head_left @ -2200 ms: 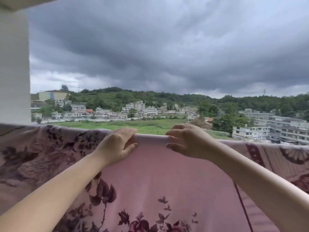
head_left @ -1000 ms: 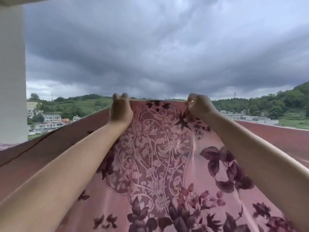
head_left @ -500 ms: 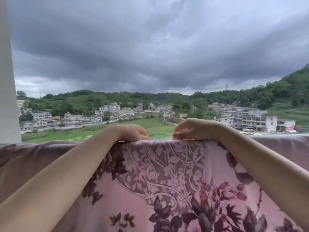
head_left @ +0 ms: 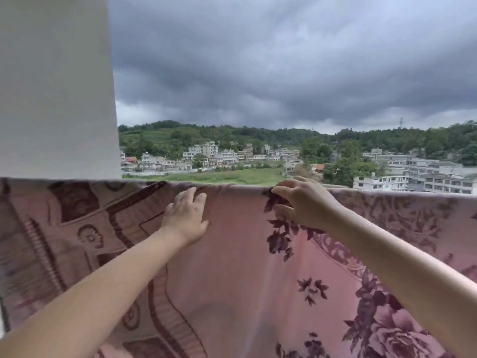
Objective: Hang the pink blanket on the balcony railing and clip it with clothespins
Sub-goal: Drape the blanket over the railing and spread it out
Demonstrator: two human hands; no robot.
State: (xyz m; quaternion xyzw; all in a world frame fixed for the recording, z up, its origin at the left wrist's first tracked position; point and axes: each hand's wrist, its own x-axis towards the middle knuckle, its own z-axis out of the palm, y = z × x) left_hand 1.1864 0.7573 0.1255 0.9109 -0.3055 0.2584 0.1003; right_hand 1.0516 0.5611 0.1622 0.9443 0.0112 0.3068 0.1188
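Observation:
The pink blanket (head_left: 240, 267), patterned with dark maroon flowers and borders, is draped over the balcony railing across the whole width of the view and hides the rail under its top fold. My left hand (head_left: 186, 217) lies flat on the cloth just below the fold, fingers spread. My right hand (head_left: 303, 201) pinches the cloth at the top fold, fingers curled over the edge. No clothespins are in view.
A white pillar (head_left: 56, 86) rises from the railing at the left. Beyond the rail lie a green field, low white buildings (head_left: 413, 174) and wooded hills under dark cloud.
The blanket was lifted high between both hands, then lowered over the rail. The view has swung left, bringing the pillar in. My left hand has opened flat on the cloth; my right keeps its hold.

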